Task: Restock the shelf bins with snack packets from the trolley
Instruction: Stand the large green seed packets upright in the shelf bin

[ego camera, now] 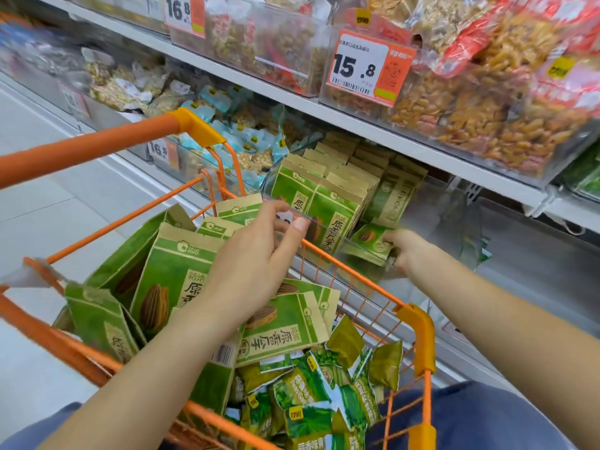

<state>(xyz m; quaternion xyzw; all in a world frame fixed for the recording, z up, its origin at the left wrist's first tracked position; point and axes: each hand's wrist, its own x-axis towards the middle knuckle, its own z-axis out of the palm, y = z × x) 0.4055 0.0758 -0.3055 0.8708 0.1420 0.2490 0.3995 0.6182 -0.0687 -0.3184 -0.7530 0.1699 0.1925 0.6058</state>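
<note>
Snack packets (175,280) fill the orange trolley (418,339) pulled up against the shelf bins.
Green and brown seed packets lie heaped toward the trolley's far edge, with smaller green pea packets (305,397) piled at its near edge. The left hand (256,258) reaches over the heap with fingers loosely spread, its fingertips at the front edge of the clear bin (276,170), gripping nothing. The right hand (406,248) pinches one seed packet (370,240) low in that bin, beside upright rows of the same packets. A price tag (360,71) reading 15.8 hangs from the shelf above.
</note>
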